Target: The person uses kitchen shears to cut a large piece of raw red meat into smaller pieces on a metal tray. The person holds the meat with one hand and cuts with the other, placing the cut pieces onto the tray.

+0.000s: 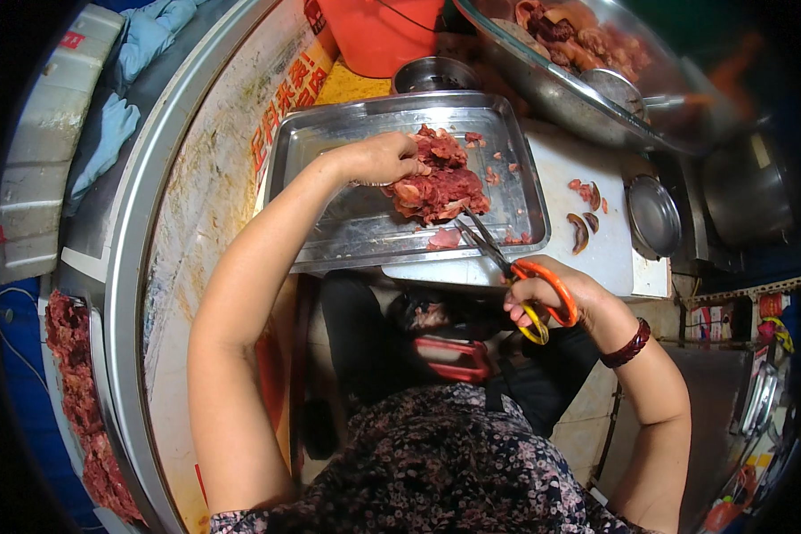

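A piece of raw red meat [440, 190] with pale fatty bits lies in a rectangular stainless steel tray [347, 230]. The fingers of my left hand [382, 159] are closed on its left side; whether they grip or only press it, the picture does not settle. My right hand [541, 294] holds scissors [486, 243] with orange and yellow handles. Their blades are parted, and the tips are at the meat's lower right edge. Small scraps [492, 175] are scattered in the tray, and a flat pink piece [444, 238] rests near its front rim.
Right of the tray, brown and pink scraps [579, 232] lie on a white cutting board [554, 167] beside a round metal dish [654, 215]. Behind are a red bucket [380, 37], a dark metal bowl [434, 72] and a large steel basin [541, 83] of meat. More meat [83, 400] fills a tray at left.
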A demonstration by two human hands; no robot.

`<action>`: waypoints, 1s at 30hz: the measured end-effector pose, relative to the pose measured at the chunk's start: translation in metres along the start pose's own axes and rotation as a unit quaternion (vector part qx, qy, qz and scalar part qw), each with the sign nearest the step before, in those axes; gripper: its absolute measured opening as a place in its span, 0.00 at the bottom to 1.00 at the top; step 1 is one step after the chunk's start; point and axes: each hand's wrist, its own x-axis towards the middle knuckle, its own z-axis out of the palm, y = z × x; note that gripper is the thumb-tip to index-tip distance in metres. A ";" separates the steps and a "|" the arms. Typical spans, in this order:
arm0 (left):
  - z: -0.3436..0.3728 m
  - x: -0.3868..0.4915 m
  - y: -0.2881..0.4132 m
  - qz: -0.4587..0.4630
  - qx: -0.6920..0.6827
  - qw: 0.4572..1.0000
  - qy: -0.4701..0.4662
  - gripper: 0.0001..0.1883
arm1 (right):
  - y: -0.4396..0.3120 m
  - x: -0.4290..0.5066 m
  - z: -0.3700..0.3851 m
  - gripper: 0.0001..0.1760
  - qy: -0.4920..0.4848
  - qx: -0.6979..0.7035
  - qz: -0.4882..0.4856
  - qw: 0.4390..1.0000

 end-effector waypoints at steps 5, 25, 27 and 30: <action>0.005 0.002 0.005 0.023 0.048 0.999 0.010 0.21 | -0.012 0.014 -0.001 0.09 0.005 -0.015 -0.004 1.000; -0.007 0.001 -0.026 -0.123 -0.152 0.980 -0.038 0.19 | -0.021 -0.013 -0.003 0.25 0.385 -0.818 -0.331 0.270; -0.009 0.002 -0.024 -0.096 -0.113 0.988 -0.046 0.20 | -0.030 -0.016 -0.004 0.25 0.382 -0.822 -0.355 0.228; -0.002 0.006 -0.013 -0.053 -0.053 0.996 -0.051 0.20 | -0.022 -0.024 -0.008 0.24 0.386 -0.787 -0.340 0.340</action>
